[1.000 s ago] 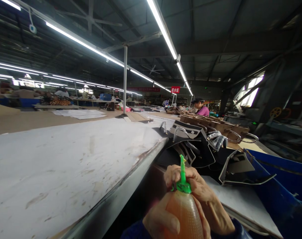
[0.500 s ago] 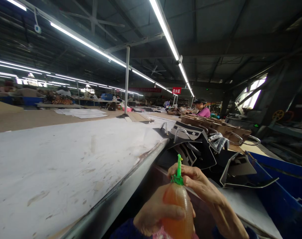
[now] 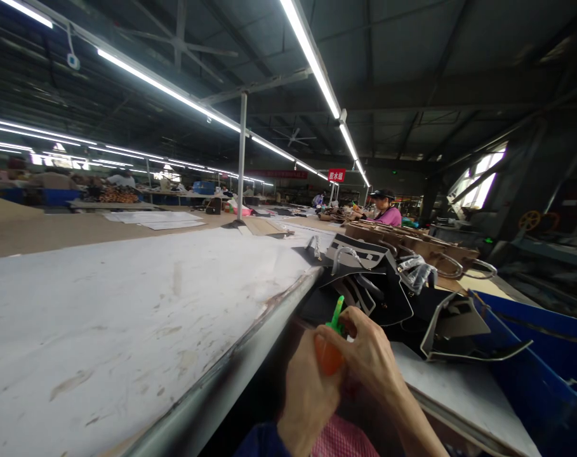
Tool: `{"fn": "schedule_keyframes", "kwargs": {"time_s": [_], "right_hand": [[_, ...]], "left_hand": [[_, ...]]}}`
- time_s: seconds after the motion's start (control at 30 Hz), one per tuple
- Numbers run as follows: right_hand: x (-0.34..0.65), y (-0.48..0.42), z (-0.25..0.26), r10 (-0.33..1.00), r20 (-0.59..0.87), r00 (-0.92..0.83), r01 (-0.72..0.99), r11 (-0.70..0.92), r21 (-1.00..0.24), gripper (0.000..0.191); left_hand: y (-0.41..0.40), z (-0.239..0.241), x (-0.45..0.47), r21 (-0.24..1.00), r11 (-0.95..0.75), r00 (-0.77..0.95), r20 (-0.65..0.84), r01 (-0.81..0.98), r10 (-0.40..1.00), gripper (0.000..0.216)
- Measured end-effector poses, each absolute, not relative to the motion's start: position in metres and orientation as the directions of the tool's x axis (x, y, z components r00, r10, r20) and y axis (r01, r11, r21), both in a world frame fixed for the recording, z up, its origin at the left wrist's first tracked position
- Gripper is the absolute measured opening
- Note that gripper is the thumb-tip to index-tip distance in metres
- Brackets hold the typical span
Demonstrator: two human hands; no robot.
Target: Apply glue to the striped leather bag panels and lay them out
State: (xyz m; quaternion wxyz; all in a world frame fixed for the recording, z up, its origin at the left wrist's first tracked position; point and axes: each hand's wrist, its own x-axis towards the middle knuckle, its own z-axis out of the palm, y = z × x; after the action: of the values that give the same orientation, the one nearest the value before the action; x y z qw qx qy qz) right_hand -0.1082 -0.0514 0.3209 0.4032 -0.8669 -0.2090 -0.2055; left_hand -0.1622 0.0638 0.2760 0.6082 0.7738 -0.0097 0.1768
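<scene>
Head view, sole view. Bottle (image 3: 329, 357), orange, one: right of the white-topped table (image 3: 126, 304), between both hands, mostly covered by fingers. Left hand (image 3: 310, 384): wrapped round bottle, far fingertips out of sight. Right hand (image 3: 371, 352): thumb and bent fingers pinching base of green nozzle (image 3: 337, 312); tip free, pointing up at a slant; force of pinch impossible to tell.

Hazards, as judged: leak at foot of nozzle, from loose seating or a hard left-hand squeeze; squirt from tip, under the same pressure; drips on black panels (image 3: 393, 298) just beyond, from a further forward tilt; slip of bottle, from damp or badly set fingers; nozzle bent or torn, from too much sideways push by right hand.

Containers. Bottle: orange throughout visible part; level of contents unreadable behind fingers. Bin (image 3: 530, 317), blue, at right: interior dark, contents not to be made out; grey-faced panel (image 3: 459, 317) at its left wall, contact unclear. Bags (image 3: 416, 244), brown, in a row past black panels: looped handles, insides hidden. Box (image 3: 204, 187), blue, on a far table: too distant for any reading of contents.
</scene>
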Motion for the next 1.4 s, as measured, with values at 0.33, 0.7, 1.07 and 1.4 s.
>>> {"fn": "schedule_keyframes", "kwargs": {"time_s": [0.33,0.7,1.07,1.4], "right_hand": [[-0.1,-0.078,0.317,0.278,0.465,0.841,0.469,0.055,-0.881,0.088],[-0.115,-0.072,0.321,0.718,0.497,0.487,0.379,0.338,-0.861,0.059],[-0.121,-0.074,0.333,0.67,0.412,0.618,0.557,-0.003,-0.831,0.045],[-0.095,-0.05,0.281,0.116,0.639,0.761,0.6,-0.5,-0.624,0.064]], "left_hand": [[0.085,0.287,-0.176,0.93,0.238,0.948,0.308,-0.282,-0.079,0.046],[0.069,0.277,-0.176,0.778,0.621,0.602,0.451,0.098,-0.659,0.049],[0.075,0.286,-0.184,0.873,0.458,0.904,0.32,-0.166,-0.283,0.055],[0.057,0.262,-0.15,0.922,-0.304,0.921,0.315,-0.24,0.228,0.037]]}}
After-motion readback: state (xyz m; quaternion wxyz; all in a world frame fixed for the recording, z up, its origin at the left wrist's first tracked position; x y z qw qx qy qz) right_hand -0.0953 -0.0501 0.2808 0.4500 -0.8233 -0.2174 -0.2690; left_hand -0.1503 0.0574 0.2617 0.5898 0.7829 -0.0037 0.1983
